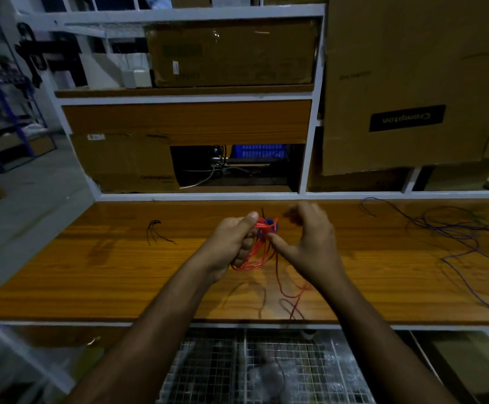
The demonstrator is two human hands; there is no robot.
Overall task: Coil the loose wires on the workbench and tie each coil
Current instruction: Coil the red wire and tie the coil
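Observation:
Above the middle of the wooden workbench my left hand grips a coil of red wire, thumb on top. A blue piece and a thin black tie stick out at the top of the coil. My right hand hovers just right of the coil, its thumb tip touching the wire and its fingers blurred and loosely curled above. A loose red tail hangs from the coil, crosses the bench and drops over the front edge.
Several black ties lie on the bench to the left. Loose purple and dark wires sprawl over the right end. Cardboard boxes fill the white shelving behind. A wire-mesh rack sits below the front edge.

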